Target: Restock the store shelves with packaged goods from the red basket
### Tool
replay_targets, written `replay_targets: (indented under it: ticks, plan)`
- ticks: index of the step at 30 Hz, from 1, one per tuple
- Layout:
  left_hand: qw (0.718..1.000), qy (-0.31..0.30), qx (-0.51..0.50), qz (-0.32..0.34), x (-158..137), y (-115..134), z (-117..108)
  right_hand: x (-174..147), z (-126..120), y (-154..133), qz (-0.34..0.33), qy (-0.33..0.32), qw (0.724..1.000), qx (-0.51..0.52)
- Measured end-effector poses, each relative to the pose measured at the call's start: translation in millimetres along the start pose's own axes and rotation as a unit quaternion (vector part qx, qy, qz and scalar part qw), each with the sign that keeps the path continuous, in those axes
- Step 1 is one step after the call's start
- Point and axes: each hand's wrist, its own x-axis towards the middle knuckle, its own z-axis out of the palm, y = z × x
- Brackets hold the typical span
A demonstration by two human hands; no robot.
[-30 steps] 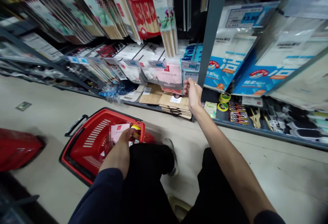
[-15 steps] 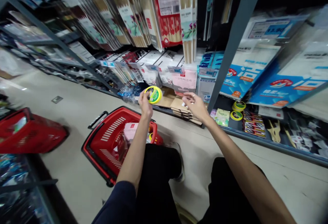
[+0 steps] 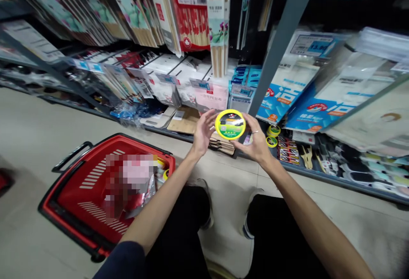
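Note:
A round, flat tub [image 3: 230,124] with a yellow rim and a green and black label faces me in front of the lower shelf. My right hand [image 3: 255,142] grips it from the right, thumb along the lower edge and a ring on one finger. On the other side, my left hand [image 3: 203,134] has its fingers apart beside the rim; whether the fingertips touch it I cannot tell. Two similar yellow-rimmed tubs [image 3: 272,136] lie on the bottom shelf to the right of my hands.
A red shopping basket [image 3: 64,189] stands on the floor at left, holding a pink packet [image 3: 137,169] and other, partly blurred goods. Bamboo skewer packs [image 3: 218,57] hang above. A grey shelf post [image 3: 283,49] slants down right of my hands. Blue and white packs [image 3: 306,104] stand beyond it.
The tub has moved right from my left hand to my right hand, its label now facing me. My left hand's fingers have spread. The view has shifted, bringing the basket closer.

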Motion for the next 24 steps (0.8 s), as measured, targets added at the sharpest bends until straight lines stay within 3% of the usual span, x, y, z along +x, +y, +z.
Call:
replay_targets:
  ticks: [2,4,8,14,18,24]
  plan:
    - [0.987,-0.018,0.105,0.117,-4.6,-0.6,5.9,-2.0,-7.7,2.1,0.005,0.028,0.999,-0.023]
    - [0.951,-0.061,0.212,0.218,-9.6,-2.7,11.2,-4.6,-12.5,5.2,0.013,0.040,0.998,-0.044]
    - [0.895,-0.109,0.315,0.296,-15.0,-9.7,20.6,-10.4,-19.9,11.6,0.014,0.045,0.997,-0.065]
    - [0.876,-0.127,0.346,0.312,-14.0,-15.4,27.3,-17.2,-34.7,14.4,-0.028,0.036,0.994,-0.095]
    - [0.875,-0.128,0.349,0.309,-15.1,-21.4,31.7,-25.1,-40.8,17.0,-0.005,0.019,0.995,-0.096]
    - [0.908,-0.151,0.341,0.191,-19.7,-42.2,36.7,-44.1,-43.5,26.5,0.078,0.000,0.996,-0.036]
